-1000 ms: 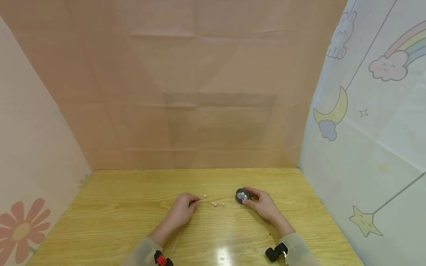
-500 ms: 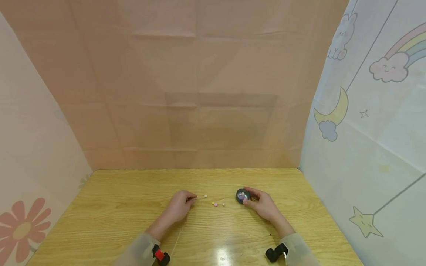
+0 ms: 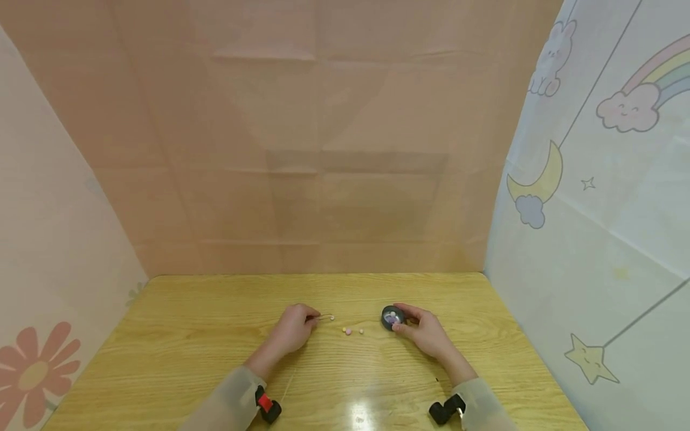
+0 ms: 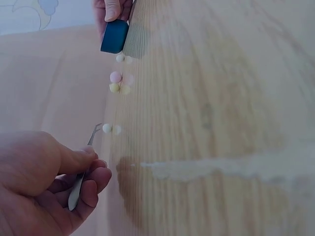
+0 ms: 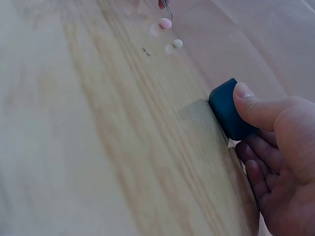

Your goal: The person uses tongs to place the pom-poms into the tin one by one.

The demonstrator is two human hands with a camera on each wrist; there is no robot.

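My left hand pinches metal tweezers between thumb and fingers. Their thin bent tips come right up to a small white bead on the table. Beyond it, a yellow bead and a pink bead lie side by side, with another pale bead closer to the right hand. Thumb and fingers of my right hand grip a small round dark teal container at the table surface. In the head view its hollow shows a few pale and purple bits inside.
The wooden table is bounded by a tan cloth backdrop and printed side sheets. A small dark speck lies near the right forearm. Black wrist cameras sit by both sleeves.
The left hand drew back slightly to the left, then came forward again, bringing the tweezer tips from beside the white bead right up to it. The right hand and container stay put.
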